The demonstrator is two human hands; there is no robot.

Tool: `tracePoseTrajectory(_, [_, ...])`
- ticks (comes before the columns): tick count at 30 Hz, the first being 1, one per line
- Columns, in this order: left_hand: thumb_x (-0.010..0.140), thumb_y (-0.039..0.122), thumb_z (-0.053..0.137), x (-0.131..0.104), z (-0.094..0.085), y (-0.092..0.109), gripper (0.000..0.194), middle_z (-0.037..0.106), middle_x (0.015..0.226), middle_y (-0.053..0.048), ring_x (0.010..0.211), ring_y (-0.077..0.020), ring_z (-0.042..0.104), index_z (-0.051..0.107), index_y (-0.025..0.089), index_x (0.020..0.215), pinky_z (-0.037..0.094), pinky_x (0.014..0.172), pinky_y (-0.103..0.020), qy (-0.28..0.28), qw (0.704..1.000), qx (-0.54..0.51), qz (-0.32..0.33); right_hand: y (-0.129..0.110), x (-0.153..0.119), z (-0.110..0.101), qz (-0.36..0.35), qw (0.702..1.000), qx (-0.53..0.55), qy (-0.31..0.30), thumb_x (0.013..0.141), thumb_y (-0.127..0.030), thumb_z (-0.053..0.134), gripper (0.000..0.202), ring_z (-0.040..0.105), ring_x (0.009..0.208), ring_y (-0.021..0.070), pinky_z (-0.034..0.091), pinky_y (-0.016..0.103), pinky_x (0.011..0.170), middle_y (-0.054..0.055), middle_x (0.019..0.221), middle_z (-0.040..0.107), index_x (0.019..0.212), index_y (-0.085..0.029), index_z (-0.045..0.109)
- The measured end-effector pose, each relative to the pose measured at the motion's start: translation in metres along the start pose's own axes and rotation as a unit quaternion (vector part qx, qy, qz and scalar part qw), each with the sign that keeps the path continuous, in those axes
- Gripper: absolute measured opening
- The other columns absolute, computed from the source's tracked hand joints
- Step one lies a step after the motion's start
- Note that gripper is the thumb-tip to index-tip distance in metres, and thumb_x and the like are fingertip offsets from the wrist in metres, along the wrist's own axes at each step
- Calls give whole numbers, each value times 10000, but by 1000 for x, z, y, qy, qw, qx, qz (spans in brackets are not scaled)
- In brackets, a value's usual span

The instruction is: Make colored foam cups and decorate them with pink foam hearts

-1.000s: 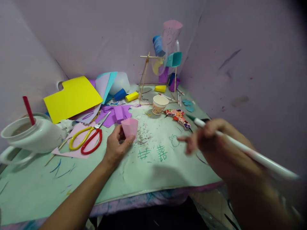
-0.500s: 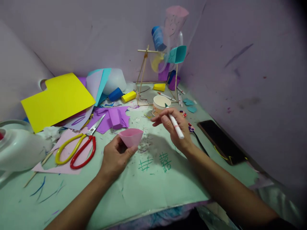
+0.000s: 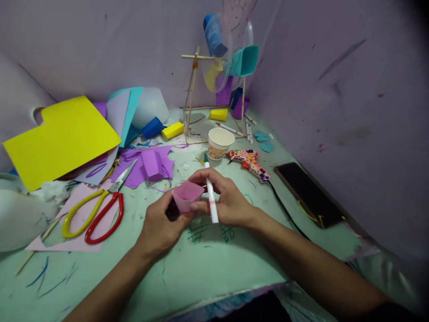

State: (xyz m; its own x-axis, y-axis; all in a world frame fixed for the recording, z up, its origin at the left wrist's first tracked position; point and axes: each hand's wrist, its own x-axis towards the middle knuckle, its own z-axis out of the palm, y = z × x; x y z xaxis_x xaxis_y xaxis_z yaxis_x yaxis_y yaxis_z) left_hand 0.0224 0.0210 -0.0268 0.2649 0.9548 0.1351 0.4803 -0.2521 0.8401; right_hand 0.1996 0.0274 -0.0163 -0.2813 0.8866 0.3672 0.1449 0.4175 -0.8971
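Observation:
A small pink paper cup, its rim pinched to points at the sides, is held above the table by my left hand, with the fingers behind it and the thumb in front. My right hand also grips the cup's right edge with thumb and fingers. A white marker with an uncapped green tip rests between the fingers of that same hand, tip pointing away from me. Green pen lines show on the tabletop just below the hands.
Scissors with yellow and red handles lie left, near yellow paper and purple scraps. Behind stand a white paper cup and a stick frame bearing coloured cups. A glue gun and a phone lie right.
My right hand has moved left and down from above the table to the pink cup, taking hold of its edge with the marker still in hand. The glue gun has come into fuller view.

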Motion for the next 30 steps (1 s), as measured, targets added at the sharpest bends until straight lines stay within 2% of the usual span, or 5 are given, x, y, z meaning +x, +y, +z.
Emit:
tracePoseTrajectory(7, [726,275,678,1,-1,-4,243,670,764,33,648,-133,602,641,228,962,480,573,-232,11,999,21,39,4,-1,1,-22,999,-8,23,742,-186,694,293,626,833,167,509,304,756,24,925,630,999,-204,552])
tracePoseTrajectory(13, [741,319,664,1,0,-6,320,673,766,16,623,-141,607,608,217,1039,485,545,-248,-1,998,49,25,6,2,-3,-21,1000,6,3,679,-242,766,402,618,843,179,511,309,748,36,948,627,1018,-199,555])
tracePoseTrajectory(19, [733,312,663,1,-1,-3,230,662,675,27,560,-134,596,635,208,936,487,513,-244,6,998,59,23,7,2,-4,-11,1000,-6,18,712,-178,730,305,609,771,140,500,250,686,12,896,633,975,-201,576])
tracePoseTrajectory(21, [729,319,667,1,0,-2,257,669,691,23,575,-138,604,631,207,958,496,528,-249,11,998,63,15,7,1,-3,-5,1000,4,20,712,-179,735,295,611,770,138,498,244,682,12,891,635,966,-195,585])
tracePoseTrajectory(30, [718,331,670,0,0,-2,300,697,737,-2,613,-158,644,631,181,975,520,547,-258,29,998,44,-26,11,0,-2,35,995,84,33,690,-236,764,351,642,823,182,532,329,735,32,924,655,993,-209,588])
